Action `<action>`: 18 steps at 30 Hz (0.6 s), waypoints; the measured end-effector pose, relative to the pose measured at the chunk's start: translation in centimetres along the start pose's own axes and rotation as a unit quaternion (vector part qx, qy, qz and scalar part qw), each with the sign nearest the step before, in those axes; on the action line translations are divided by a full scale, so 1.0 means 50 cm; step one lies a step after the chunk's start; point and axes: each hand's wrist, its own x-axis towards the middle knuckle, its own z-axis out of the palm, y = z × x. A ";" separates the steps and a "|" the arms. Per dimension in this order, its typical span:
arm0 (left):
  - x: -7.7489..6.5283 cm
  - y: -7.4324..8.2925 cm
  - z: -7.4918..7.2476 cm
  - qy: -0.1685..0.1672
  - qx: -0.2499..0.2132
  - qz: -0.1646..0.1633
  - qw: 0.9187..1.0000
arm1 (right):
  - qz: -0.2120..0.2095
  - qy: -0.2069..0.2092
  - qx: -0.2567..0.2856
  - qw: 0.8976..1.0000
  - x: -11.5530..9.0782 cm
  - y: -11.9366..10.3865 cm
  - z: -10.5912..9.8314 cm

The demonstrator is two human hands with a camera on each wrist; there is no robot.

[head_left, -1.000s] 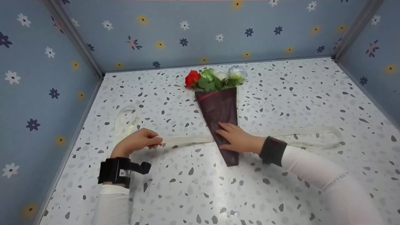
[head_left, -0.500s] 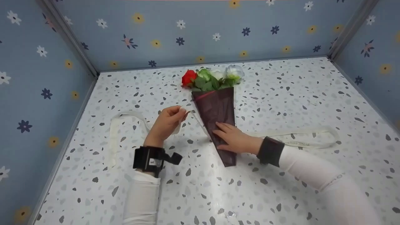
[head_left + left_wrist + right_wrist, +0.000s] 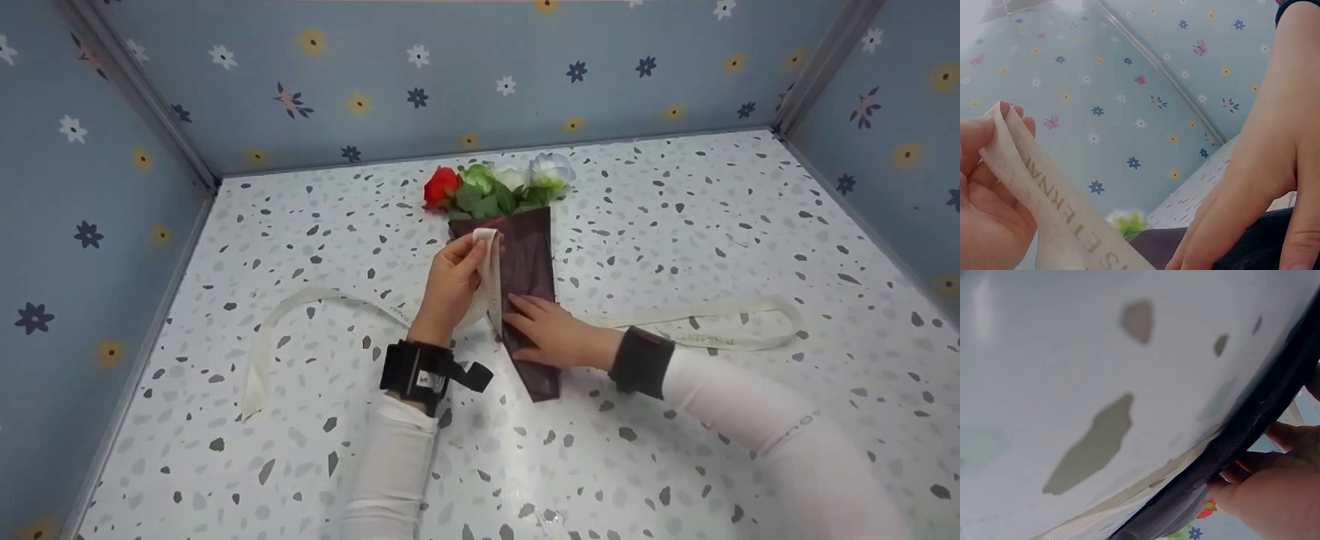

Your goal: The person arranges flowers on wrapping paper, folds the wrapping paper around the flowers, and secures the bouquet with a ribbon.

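Note:
A bouquet in a dark maroon wrapper [image 3: 534,255] lies on the speckled table. Its red, green and pale flowers [image 3: 504,184] point toward the back wall. My left hand [image 3: 448,281] pinches a cream ribbon [image 3: 491,281] between thumb and fingers, raised above the wrapper's left side. Gold letters run along this ribbon [image 3: 1067,205] in the left wrist view. The ribbon passes under the bouquet and comes out on both sides. My right hand [image 3: 551,332] rests with spread fingers on the lower wrapper. The right wrist view shows its fingers [image 3: 1266,464] against the dark wrapping.
The ribbon's loose left end [image 3: 257,367] curves over the table, and its right part forms a long loop [image 3: 784,326]. Blue flower-patterned panels [image 3: 390,67] enclose the back and sides. A small clear scrap [image 3: 553,517] lies near the front.
My left hand has moved right and away from me, lifting the ribbon from the table to over the wrapper. The ribbon's left end has trailed along. My right hand has stayed on the bouquet.

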 end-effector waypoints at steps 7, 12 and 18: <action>0.004 -0.011 0.012 0.005 0.022 -0.015 1.000 | 0.022 -0.064 0.140 0.988 -0.007 0.033 -0.037; 0.001 -0.017 0.016 -0.013 0.037 -0.027 0.999 | 0.055 -0.058 0.216 0.973 -0.080 0.105 -0.087; -0.002 -0.010 0.017 -0.021 0.050 -0.018 0.998 | 0.184 -0.092 0.096 0.974 -0.212 0.205 -0.141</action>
